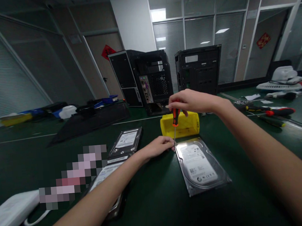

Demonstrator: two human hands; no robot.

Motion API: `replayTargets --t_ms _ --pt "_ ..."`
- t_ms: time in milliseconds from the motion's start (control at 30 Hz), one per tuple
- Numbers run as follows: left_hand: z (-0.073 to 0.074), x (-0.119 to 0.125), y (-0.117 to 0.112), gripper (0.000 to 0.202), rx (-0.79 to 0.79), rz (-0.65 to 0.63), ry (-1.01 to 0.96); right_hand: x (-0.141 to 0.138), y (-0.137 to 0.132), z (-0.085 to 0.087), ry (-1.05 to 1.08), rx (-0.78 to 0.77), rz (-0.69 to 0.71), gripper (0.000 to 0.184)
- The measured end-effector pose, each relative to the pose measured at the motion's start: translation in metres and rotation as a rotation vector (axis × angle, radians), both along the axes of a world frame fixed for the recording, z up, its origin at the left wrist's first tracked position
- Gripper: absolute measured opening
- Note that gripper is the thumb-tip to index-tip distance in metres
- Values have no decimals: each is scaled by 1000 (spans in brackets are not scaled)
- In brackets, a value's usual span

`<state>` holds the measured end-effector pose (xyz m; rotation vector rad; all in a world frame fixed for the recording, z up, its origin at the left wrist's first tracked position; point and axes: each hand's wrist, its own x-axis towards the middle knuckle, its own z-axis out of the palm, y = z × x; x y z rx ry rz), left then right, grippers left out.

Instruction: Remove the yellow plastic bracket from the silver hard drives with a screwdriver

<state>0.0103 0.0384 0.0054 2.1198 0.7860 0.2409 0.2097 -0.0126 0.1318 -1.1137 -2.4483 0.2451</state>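
Note:
A silver hard drive [198, 163] with a white label lies label up on the green table. My right hand [181, 101] grips an orange and black screwdriver [175, 117] from above and holds it nearly upright. Its thin shaft runs down to the far left corner of the drive. Close beside the tip, my left hand [162, 145] has its fingers pinched together at that corner; what lies between them is too small to make out. Just behind the drive a yellow plastic bin [191, 123] rests on its side, its opening towards me.
Two more hard drives lie to the left, the farther one [125, 141] partly clear of my left arm. Computer cases [152, 78] stand behind the bin. Pliers [279, 111] and other tools are at the right. A white device [13, 211] with a cable sits front left.

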Motion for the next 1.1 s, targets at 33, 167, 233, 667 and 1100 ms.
replayTargets --t_ms 33,167,233,667,1100 --pt "0 0 0 23 3 0 2 0 -1 1 7 -3 -5 26" --pt "2 0 -2 24 -3 5 8 2 -2 2 25 -24 -27 25" --pt "1 0 -3 24 -11 8 7 3 -2 2 18 -24 -28 25" --pt "4 1 -3 24 6 -15 23 3 2 -1 -7 3 -4 27" --pt "1 -2 0 25 3 -21 0 -3 -3 1 -22 -68 -2 32"
